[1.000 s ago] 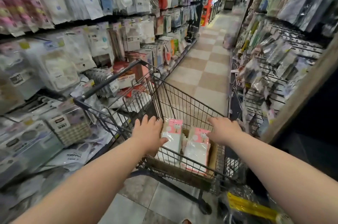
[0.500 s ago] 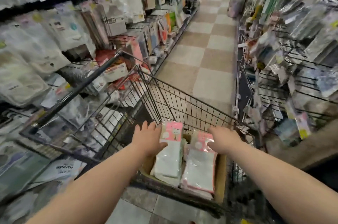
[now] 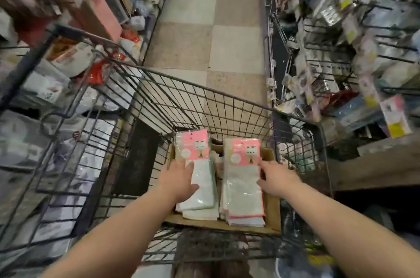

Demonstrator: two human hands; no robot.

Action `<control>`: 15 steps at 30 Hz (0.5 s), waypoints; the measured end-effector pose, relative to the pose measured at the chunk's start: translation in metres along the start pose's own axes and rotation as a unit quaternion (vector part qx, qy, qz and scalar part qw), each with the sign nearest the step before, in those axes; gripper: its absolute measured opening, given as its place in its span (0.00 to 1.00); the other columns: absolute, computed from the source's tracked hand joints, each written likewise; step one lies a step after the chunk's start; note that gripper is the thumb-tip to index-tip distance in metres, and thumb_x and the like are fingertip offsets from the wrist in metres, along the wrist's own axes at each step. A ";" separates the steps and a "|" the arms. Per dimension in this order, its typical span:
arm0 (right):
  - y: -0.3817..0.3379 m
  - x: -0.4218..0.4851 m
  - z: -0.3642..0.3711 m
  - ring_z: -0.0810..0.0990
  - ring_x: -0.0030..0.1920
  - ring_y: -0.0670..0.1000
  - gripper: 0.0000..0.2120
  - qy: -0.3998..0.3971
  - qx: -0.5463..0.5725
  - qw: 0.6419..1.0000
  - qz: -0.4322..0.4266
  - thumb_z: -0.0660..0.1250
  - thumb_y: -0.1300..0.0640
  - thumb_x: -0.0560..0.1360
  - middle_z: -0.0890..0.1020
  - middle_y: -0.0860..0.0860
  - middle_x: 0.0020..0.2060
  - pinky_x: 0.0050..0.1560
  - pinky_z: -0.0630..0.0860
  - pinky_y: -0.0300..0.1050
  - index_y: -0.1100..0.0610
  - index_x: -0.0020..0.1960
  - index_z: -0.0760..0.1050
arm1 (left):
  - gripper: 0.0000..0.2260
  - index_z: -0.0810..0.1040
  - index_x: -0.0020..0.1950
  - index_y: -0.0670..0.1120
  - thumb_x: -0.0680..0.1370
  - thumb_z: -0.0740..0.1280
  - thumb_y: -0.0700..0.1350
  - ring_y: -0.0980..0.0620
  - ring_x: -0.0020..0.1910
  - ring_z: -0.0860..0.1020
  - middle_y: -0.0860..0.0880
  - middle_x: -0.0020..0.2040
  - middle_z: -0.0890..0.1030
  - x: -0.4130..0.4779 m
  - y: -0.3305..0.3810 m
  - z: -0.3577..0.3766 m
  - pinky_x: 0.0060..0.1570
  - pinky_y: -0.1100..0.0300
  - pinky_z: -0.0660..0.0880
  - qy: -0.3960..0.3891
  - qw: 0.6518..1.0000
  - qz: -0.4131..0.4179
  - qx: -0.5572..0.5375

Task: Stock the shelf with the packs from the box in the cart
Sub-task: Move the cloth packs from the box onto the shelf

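A cardboard box (image 3: 271, 207) sits in the near end of a black wire cart (image 3: 202, 86). It holds two stacks of clear packs with pink header cards and folded cloths inside. My left hand (image 3: 178, 179) lies on the left edge of the left stack (image 3: 204, 189), fingers pointing forward and thumb spread over the top pack. My right hand (image 3: 278, 181) touches the right edge of the right stack (image 3: 242, 193), its index finger stretched toward the pink header.
Shelves of hanging packaged goods (image 3: 75, 55) line the left side, close against the cart. Wire racks with more hanging packs (image 3: 341, 55) stand on the right, above a wooden ledge (image 3: 375, 164). A checkered tile aisle (image 3: 211, 34) runs ahead past the cart.
The view has tilted down over the cart. Both hands have slid down onto the two stacks in the box; the left thumb now lies across the top pack.
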State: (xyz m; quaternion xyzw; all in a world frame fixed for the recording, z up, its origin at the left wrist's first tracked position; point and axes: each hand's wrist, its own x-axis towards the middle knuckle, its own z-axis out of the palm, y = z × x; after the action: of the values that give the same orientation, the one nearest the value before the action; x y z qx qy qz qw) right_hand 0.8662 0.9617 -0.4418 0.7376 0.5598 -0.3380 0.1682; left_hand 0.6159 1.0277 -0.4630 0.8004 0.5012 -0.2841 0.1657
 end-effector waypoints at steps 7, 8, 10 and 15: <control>0.009 0.052 0.041 0.75 0.61 0.58 0.28 -0.046 0.119 0.989 0.076 0.63 0.52 0.75 0.73 0.56 0.63 0.59 0.75 0.53 0.50 0.73 0.61 | 0.27 0.63 0.71 0.48 0.76 0.64 0.58 0.45 0.64 0.72 0.46 0.67 0.71 0.061 -0.013 0.043 0.59 0.49 0.73 -0.055 0.993 -0.026 -0.106; 0.009 0.059 0.048 0.75 0.61 0.59 0.27 -0.045 0.144 0.985 0.088 0.64 0.52 0.74 0.73 0.57 0.63 0.59 0.75 0.53 0.51 0.72 0.62 | 0.27 0.64 0.71 0.48 0.76 0.65 0.57 0.45 0.63 0.72 0.46 0.67 0.71 0.068 -0.014 0.049 0.60 0.49 0.73 -0.061 0.989 -0.042 -0.132; 0.010 0.072 0.060 0.75 0.62 0.59 0.25 -0.038 0.189 0.975 0.113 0.65 0.54 0.74 0.73 0.56 0.64 0.59 0.74 0.52 0.51 0.70 0.65 | 0.28 0.64 0.71 0.48 0.75 0.66 0.56 0.45 0.64 0.72 0.46 0.68 0.70 0.082 -0.017 0.060 0.61 0.49 0.73 -0.067 0.977 -0.076 -0.190; 0.010 0.103 0.086 0.74 0.63 0.60 0.28 -0.013 0.283 0.944 0.172 0.66 0.53 0.74 0.74 0.56 0.65 0.60 0.73 0.53 0.53 0.71 0.62 | 0.34 0.59 0.74 0.49 0.72 0.71 0.51 0.42 0.67 0.70 0.45 0.69 0.67 0.109 -0.024 0.086 0.65 0.45 0.71 -0.069 0.932 -0.152 -0.323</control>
State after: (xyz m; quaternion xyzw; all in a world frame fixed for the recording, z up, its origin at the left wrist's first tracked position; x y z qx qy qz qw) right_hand 0.8640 0.9778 -0.5752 0.8354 0.3037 -0.4578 0.0151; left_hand 0.6063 1.0681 -0.5979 0.5962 0.6690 -0.1831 0.4042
